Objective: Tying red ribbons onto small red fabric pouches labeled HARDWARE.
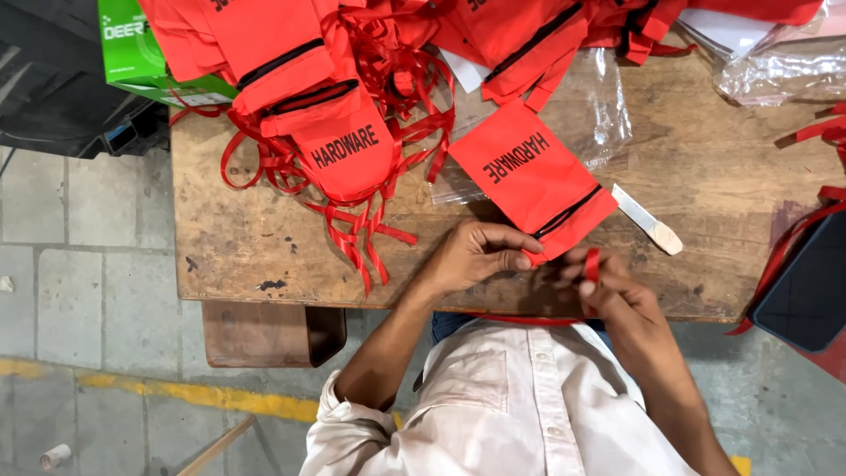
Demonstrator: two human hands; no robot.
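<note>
At the upper left of the frame I see a green box (132,44) at the table (247,238) edge, pushed back out of the working space. Right of it a heap of red pouches (326,115) trails loose ribbons (352,229), probably stock kept within reach. Moving to centre, my left hand (476,256) pinches the lower edge of one red pouch (529,172), fingers curled tight on the fabric near its black zipper, seemingly to pin it against the table's near edge. Just right, my right hand (617,286) grips a short red ribbon (592,263) between thumb and fingers, close to the pouch corner. A pale flat tool (648,220) lies beside it, and clear plastic bags (599,106) sit behind, upper right.
</note>
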